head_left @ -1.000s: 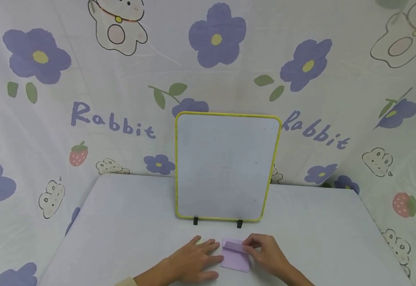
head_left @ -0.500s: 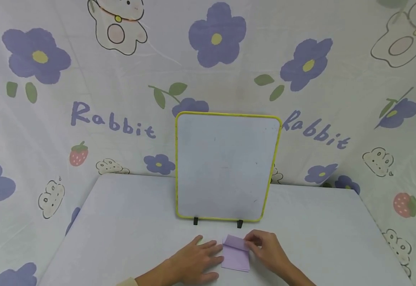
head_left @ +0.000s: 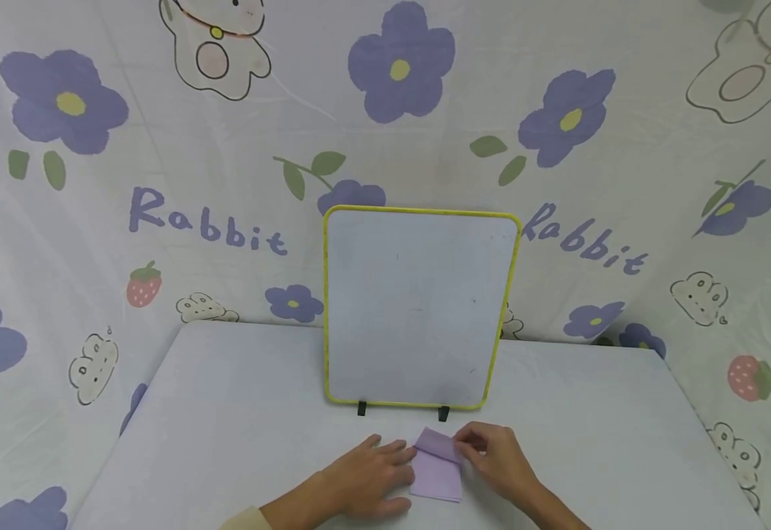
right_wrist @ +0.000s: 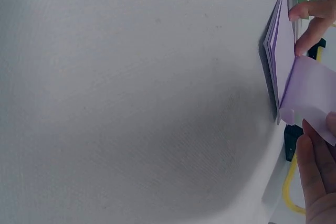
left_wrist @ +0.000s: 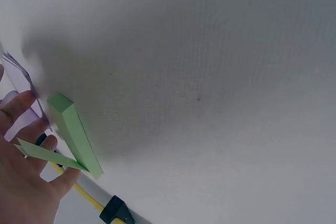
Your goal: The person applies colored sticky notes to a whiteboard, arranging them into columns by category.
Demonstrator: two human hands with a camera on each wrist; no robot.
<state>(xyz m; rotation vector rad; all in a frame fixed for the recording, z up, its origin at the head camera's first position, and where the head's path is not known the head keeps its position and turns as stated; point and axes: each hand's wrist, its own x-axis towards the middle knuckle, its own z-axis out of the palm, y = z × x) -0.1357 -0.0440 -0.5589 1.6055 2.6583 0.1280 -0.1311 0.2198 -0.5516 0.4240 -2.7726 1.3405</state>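
A purple sticky-note pad (head_left: 436, 482) lies on the white table in front of the whiteboard. My right hand (head_left: 496, 460) pinches the raised top sheet (head_left: 439, 444) by its right side; this sheet bends up from the pad's far part. In the right wrist view the sheet (right_wrist: 311, 83) curves away from the stacked pad (right_wrist: 274, 59). My left hand (head_left: 375, 480) spreads its fingers flat at the pad's left edge. Beside that hand, the left wrist view has a green sticky-note pad (left_wrist: 77, 137), its loose green sheet (left_wrist: 50, 156) sticking up among the fingers.
A whiteboard (head_left: 418, 309) with a yellow frame stands upright behind the hands on black feet (head_left: 361, 408). The white tabletop (head_left: 590, 427) spreads to both sides. A cloth backdrop (head_left: 226, 154) printed with flowers and rabbits hangs behind.
The right hand has moved slightly up and away, lifting the purple sheet's flap further from the pad. The left hand has shifted slightly, staying at the pad's edge.
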